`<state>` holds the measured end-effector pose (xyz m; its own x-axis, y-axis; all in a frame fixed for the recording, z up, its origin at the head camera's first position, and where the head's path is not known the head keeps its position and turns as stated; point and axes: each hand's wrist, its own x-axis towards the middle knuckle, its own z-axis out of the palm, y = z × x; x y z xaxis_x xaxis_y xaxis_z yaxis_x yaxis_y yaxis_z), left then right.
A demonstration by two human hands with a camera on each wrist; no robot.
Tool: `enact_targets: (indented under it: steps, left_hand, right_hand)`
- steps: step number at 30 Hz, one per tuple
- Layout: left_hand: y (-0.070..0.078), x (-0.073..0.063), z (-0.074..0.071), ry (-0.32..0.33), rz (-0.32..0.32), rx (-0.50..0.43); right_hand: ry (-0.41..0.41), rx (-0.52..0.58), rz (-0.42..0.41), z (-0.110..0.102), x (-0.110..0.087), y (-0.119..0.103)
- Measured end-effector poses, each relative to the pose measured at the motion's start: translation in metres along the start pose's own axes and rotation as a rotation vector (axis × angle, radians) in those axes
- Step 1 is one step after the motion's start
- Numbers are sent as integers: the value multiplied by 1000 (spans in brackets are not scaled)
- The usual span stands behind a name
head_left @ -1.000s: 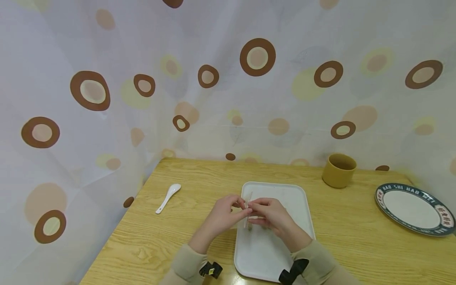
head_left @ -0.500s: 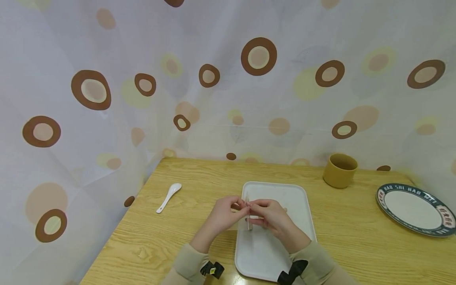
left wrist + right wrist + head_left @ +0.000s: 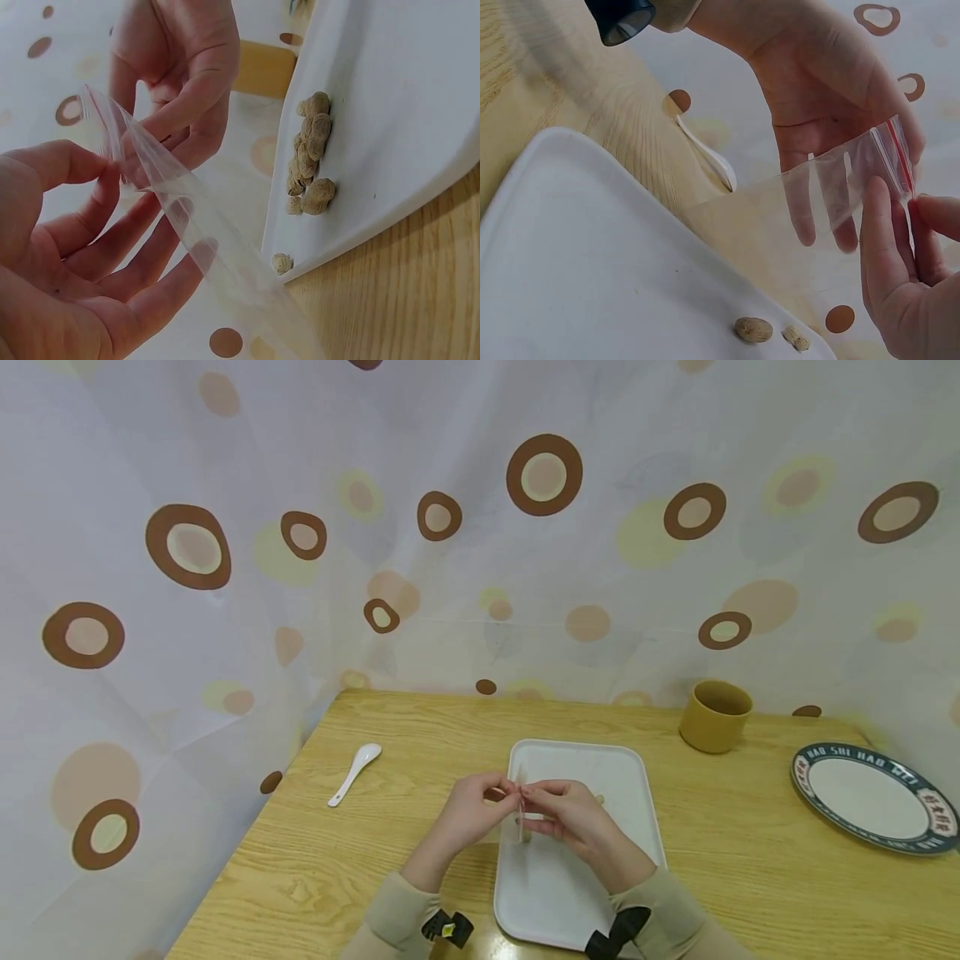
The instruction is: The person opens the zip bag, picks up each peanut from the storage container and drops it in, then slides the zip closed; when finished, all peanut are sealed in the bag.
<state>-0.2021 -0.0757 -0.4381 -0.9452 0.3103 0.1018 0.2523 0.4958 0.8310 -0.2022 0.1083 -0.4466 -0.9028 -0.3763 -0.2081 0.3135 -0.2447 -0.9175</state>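
A clear zip-lock bag [image 3: 240,262] with a red line along its zip hangs flat between the two hands, over the tray's left side. My left hand [image 3: 474,808] pinches its top edge between thumb and index finger; the other fingers show through the plastic. Opposite, my right hand [image 3: 573,817] pinches the same zip edge with thumb and fingertips. No contents show in the bag. Several unshelled peanuts [image 3: 319,135] lie on the white tray [image 3: 551,893] beneath, mostly hidden by the right hand in the head view.
Left of the tray lies a white spoon [image 3: 356,775] on the wooden table [image 3: 300,877]. A mustard-yellow cup [image 3: 712,722] stands at the back right. Further right is an oval plate [image 3: 870,802] with a dark patterned rim. A dotted curtain [image 3: 480,568] hangs behind the table.
The bag has tilted slightly between the fingers and now shows nearly edge-on in the head view. Both hands stay almost in place, their fingertips still at the zip edge.
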Motion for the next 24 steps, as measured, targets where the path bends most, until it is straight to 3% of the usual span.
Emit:
enact_targets:
  steps: [21, 24]
  left_hand:
    - [5, -2, 0, -2, -67, -205]
    - [4, -2, -1, -7, -88, -290]
  right_hand:
    - [-57, 32, -14, 1, -3, -4]
    - [-72, 51, -10, 0, -3, -4]
